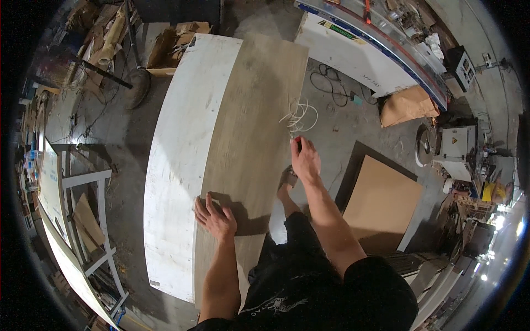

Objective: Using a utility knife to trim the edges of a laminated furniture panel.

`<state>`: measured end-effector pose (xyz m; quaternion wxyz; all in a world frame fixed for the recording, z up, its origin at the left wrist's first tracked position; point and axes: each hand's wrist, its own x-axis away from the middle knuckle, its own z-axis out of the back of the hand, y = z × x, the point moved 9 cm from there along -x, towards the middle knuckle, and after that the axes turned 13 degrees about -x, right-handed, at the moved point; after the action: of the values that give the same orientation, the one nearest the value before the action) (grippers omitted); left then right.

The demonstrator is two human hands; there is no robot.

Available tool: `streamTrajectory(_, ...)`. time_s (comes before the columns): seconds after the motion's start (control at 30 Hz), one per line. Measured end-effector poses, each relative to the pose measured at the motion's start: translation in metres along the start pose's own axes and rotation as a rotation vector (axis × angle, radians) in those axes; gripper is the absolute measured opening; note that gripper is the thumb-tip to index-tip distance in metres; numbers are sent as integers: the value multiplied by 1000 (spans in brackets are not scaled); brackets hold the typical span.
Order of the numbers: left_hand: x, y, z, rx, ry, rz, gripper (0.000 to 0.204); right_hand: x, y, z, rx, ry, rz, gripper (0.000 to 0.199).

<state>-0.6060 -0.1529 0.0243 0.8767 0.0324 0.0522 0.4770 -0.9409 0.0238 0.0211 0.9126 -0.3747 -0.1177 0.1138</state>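
Note:
A long wood-grain board (251, 127) lies on top of a white worn panel (179, 127). My left hand (216, 218) rests near the wood-grain board's left edge, its fingers spread and nothing held. At that board's right edge, my right hand (305, 160) is closed around a small red-and-black hand tool (298, 144). Most of the tool is hidden by the fingers, so its exact kind is unclear. A thin white curled strip (301, 117) loops out just beyond it, over the edge.
Brown flat board (381, 204) lies on the floor at right. A white-sided machine bench (348, 58) stands at far right, with black cable (328, 85) and a brown paper bag (408, 106) close by. At left are a metal frame (91, 179) and a pedestal fan (105, 74).

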Motion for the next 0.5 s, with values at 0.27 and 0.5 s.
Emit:
streamTrajectory(0.27,-2,0,-3,-47,58,-15,64,-68,-1,0,112,32,-56,43)
streamTrajectory(0.5,-1,-2,-9,-81,55,-1,66,-222,-12,19,148,73,-97,51)
